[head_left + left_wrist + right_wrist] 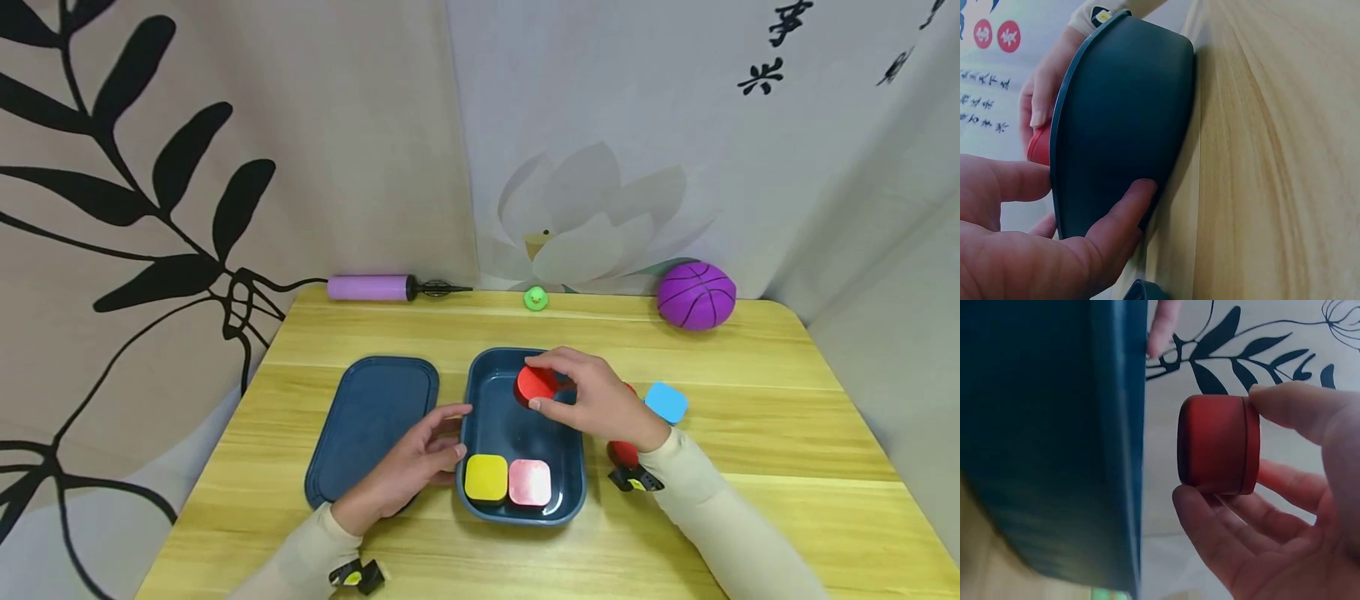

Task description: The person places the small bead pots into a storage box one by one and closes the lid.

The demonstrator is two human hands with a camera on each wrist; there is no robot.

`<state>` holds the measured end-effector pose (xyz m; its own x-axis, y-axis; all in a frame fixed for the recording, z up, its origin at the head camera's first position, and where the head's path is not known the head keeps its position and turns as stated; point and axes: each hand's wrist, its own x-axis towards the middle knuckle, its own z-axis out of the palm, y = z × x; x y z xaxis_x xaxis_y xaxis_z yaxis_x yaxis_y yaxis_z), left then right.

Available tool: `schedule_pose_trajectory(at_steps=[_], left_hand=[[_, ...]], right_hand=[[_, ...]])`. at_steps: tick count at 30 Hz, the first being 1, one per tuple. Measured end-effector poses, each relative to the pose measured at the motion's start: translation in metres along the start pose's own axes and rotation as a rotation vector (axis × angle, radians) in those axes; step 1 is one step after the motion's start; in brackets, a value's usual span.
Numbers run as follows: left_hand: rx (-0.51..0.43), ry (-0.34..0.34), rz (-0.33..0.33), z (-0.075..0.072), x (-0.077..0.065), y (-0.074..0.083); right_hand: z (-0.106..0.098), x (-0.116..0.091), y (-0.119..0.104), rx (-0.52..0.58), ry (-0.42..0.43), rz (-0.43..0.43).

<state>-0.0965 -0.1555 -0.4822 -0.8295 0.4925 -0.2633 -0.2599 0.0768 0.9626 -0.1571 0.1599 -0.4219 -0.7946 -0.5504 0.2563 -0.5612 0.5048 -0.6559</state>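
A small round red tin [535,384] is pinched between the thumb and fingers of my right hand [600,404], over the far part of a dark blue rectangular box [517,425]. In the right wrist view the red tin [1213,444] is tilted on its side in that view, above the box's rim. My left hand [420,454] touches the box's left side with extended fingers, one at the rim and another along the outer wall [1116,125]. Inside the box's near end, a yellow square tin [486,477] sits beside a pink square tin [529,482].
Left of the box lies a dark blue lid [378,408], partly behind my left hand. A light blue square tin [666,402] and red objects [622,454] are right of the box, the red ones partly hidden. A purple pump [371,287], green duck [536,298] and purple ball [696,296] line the back.
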Motion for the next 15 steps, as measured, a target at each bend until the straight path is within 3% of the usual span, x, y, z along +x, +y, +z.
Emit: schedule_pose_trajectory(at_steps=[15], left_hand=[[-0.007,0.001,-0.003,0.0,0.0,0.001]], right_hand=[[0.052,0.009,-0.008,-0.039,-0.186,-0.058]])
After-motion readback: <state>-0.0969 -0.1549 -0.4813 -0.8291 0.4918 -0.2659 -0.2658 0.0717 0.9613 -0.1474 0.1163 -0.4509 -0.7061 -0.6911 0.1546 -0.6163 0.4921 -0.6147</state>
